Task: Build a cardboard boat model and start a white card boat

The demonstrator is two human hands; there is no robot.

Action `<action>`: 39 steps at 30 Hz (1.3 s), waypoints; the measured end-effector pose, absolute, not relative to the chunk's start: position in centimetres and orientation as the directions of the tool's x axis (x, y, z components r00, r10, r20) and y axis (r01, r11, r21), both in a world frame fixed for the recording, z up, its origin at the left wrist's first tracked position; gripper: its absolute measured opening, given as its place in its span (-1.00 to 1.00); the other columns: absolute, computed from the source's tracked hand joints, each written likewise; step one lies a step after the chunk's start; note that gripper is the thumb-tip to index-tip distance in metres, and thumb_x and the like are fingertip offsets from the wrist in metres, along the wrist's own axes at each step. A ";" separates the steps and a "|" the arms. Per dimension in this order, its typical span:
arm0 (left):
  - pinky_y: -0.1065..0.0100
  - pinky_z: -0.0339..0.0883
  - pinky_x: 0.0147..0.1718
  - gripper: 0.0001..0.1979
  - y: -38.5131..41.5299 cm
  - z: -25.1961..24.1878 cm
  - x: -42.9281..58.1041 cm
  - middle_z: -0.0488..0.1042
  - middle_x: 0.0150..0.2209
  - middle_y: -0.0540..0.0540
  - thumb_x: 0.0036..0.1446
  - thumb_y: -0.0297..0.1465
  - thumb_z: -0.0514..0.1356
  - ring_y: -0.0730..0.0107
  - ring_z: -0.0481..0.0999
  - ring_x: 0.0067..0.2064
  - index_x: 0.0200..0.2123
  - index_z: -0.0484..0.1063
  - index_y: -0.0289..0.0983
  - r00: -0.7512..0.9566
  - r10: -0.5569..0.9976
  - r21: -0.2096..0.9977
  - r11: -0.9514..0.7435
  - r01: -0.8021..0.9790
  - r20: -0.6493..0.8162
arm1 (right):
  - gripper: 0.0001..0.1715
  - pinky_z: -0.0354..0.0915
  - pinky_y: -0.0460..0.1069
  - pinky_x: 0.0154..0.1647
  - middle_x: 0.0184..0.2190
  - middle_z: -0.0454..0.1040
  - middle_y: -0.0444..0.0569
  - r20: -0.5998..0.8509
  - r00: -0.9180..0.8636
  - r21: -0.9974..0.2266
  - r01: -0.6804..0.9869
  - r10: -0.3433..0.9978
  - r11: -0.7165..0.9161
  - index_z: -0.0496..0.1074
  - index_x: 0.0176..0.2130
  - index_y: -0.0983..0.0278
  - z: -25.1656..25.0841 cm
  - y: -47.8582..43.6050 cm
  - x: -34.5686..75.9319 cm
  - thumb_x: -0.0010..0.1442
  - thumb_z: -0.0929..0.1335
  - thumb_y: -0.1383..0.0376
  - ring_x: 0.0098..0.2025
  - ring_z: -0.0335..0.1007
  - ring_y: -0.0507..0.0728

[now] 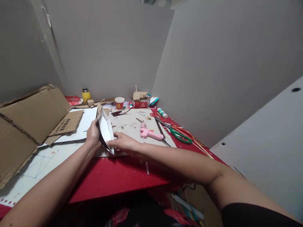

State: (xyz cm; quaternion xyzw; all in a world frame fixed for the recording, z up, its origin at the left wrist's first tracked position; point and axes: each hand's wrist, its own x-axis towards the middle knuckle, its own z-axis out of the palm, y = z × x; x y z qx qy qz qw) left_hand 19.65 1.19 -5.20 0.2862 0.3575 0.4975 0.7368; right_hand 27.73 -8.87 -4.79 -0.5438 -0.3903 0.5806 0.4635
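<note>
Between my hands, above the front of the table, is a folded paper piece [107,127], white inside and dark outside, shaped like a narrow open box. My left hand [93,133] grips its dark left side, the fingers partly hidden behind it. At its lower right edge, my right hand [123,142] is closed with the thumb on the white inner face. A pink hot glue gun [151,133] lies on its side on the grey board [129,121], to the right of the folded piece.
Large brown cardboard [35,116] stands at the left, beside white sheets [88,121]. Farther back are a yellow bottle [86,95], a red paper cup [119,103] and a red box [140,102] of scraps. Green-handled scissors [181,135] lie right, near grey partition walls [201,63].
</note>
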 end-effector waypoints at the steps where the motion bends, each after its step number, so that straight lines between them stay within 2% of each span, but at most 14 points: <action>1: 0.41 0.41 -0.51 -0.78 1.4 -5.3 19.6 0.50 -0.54 -0.01 0.04 -0.36 0.14 0.38 0.48 -0.54 -0.28 0.48 -0.36 0.224 0.942 0.789 0.331 -0.518 -0.248 | -0.76 0.33 -0.13 -0.64 -0.60 0.43 -0.15 -0.261 0.003 -0.957 -0.128 0.965 -0.259 0.33 -0.26 0.31 -4.9 -9.0 27.8 -0.01 0.35 0.46 -0.61 0.38 0.03; 5: 0.41 0.39 -0.52 -0.82 1.5 -5.7 19.5 0.52 -0.53 -0.04 0.05 -0.33 0.19 0.36 0.49 -0.52 -0.36 0.48 -0.33 0.200 0.946 0.822 0.320 -0.471 -0.254 | -0.80 0.33 -0.16 -0.66 -0.57 0.46 -0.12 -0.280 -0.037 -0.941 -0.186 0.959 -0.282 0.35 -0.32 0.33 -5.3 -8.9 28.3 -0.03 0.35 0.51 -0.61 0.40 0.01; 10: 0.37 0.42 -0.50 -0.75 0.7 -5.0 19.5 0.56 -0.45 -0.13 0.08 -0.26 0.20 0.31 0.52 -0.49 -0.33 0.53 -0.36 0.390 0.896 0.818 0.381 -0.432 -0.211 | -0.86 0.35 -0.18 -0.64 -0.53 0.50 -0.03 -0.334 -0.138 -0.907 -0.220 0.932 -0.358 0.40 -0.36 0.40 -4.9 -9.0 29.3 -0.02 0.38 0.50 -0.56 0.43 0.01; 14: 0.45 0.31 -0.67 -0.78 0.4 -4.2 19.1 0.51 -0.54 -0.10 0.07 -0.31 0.23 0.42 0.43 -0.61 -0.40 0.52 -0.39 0.455 0.868 0.824 0.400 -0.400 -0.201 | -0.89 0.38 -0.18 -0.58 -0.51 0.51 -0.02 -0.352 -0.163 -0.882 -0.274 0.922 -0.385 0.43 -0.33 0.41 -4.2 -9.6 30.4 0.03 0.37 0.50 -0.55 0.43 -0.01; 17: 0.49 0.27 -0.72 -0.80 0.7 -3.9 18.8 0.46 -0.60 -0.04 0.07 -0.32 0.24 0.48 0.38 -0.66 -0.46 0.48 -0.36 0.421 0.882 0.827 0.390 -0.404 -0.211 | -0.92 0.37 -0.18 -0.60 -0.50 0.49 -0.02 -0.341 -0.077 -0.892 -0.288 0.937 -0.349 0.44 -0.33 0.40 -3.8 -10.2 31.3 0.14 0.32 0.45 -0.56 0.43 -0.02; 19: 0.46 0.34 -0.67 -0.80 1.0 -4.0 18.6 0.46 -0.58 -0.05 0.08 -0.30 0.24 0.45 0.42 -0.63 -0.45 0.46 -0.34 0.398 0.891 0.827 0.386 -0.408 -0.219 | -0.87 0.36 -0.16 -0.61 -0.50 0.44 -0.06 -0.305 0.060 -0.926 -0.253 0.950 -0.281 0.43 -0.29 0.38 -3.8 -10.7 32.0 0.20 0.29 0.37 -0.56 0.43 -0.01; 22: 0.40 0.41 -0.61 -0.80 1.5 -4.3 18.6 0.47 -0.57 -0.06 0.07 -0.28 0.25 0.42 0.45 -0.60 -0.42 0.44 -0.32 0.360 0.899 0.829 0.391 -0.400 -0.250 | -0.81 0.36 -0.14 -0.60 -0.46 0.40 -0.09 -0.161 0.239 -0.985 -0.107 0.958 -0.139 0.42 -0.20 0.34 -3.8 -11.3 32.7 0.22 0.31 0.28 -0.54 0.43 -0.01; 25: 0.39 0.44 -0.57 -0.79 1.8 -4.6 18.6 0.47 -0.57 -0.06 0.07 -0.26 0.26 0.42 0.46 -0.58 -0.40 0.43 -0.32 0.337 0.898 0.829 0.407 -0.384 -0.284 | -0.75 0.35 -0.15 -0.56 -0.40 0.42 -0.08 0.004 0.262 -0.997 0.074 0.965 -0.016 0.41 -0.14 0.31 -3.7 -11.8 32.8 0.19 0.34 0.23 -0.49 0.43 -0.01; 28: 0.41 0.43 -0.57 -0.76 1.8 -4.7 18.6 0.48 -0.57 -0.08 0.05 -0.25 0.27 0.43 0.47 -0.58 -0.40 0.42 -0.32 0.325 0.895 0.828 0.419 -0.372 -0.307 | -0.74 0.35 -0.15 -0.54 -0.45 0.44 -0.10 0.062 0.236 -0.983 0.181 0.970 0.018 0.42 -0.18 0.31 -3.7 -12.1 32.6 0.13 0.38 0.22 -0.46 0.44 0.00; 34: 0.41 0.45 -0.53 -0.77 1.4 -4.6 18.8 0.50 -0.51 -0.10 0.05 -0.26 0.27 0.41 0.50 -0.53 -0.37 0.42 -0.33 0.321 0.897 0.820 0.417 -0.393 -0.302 | -0.81 0.33 -0.17 -0.58 -0.47 0.48 -0.12 -0.017 0.206 -0.994 0.101 0.979 -0.038 0.40 -0.26 0.30 -4.2 -11.6 32.2 0.06 0.41 0.31 -0.49 0.44 -0.01; 39: 0.37 0.47 -0.53 -0.82 1.0 -4.3 18.7 0.48 -0.51 -0.10 0.09 -0.31 0.24 0.40 0.48 -0.55 -0.38 0.42 -0.33 0.361 0.892 0.803 0.418 -0.426 -0.272 | -0.90 0.31 -0.18 -0.59 -0.48 0.50 -0.12 -0.023 0.228 -0.999 0.033 0.973 -0.031 0.38 -0.33 0.30 -4.3 -11.2 31.8 0.06 0.38 0.39 -0.52 0.44 -0.03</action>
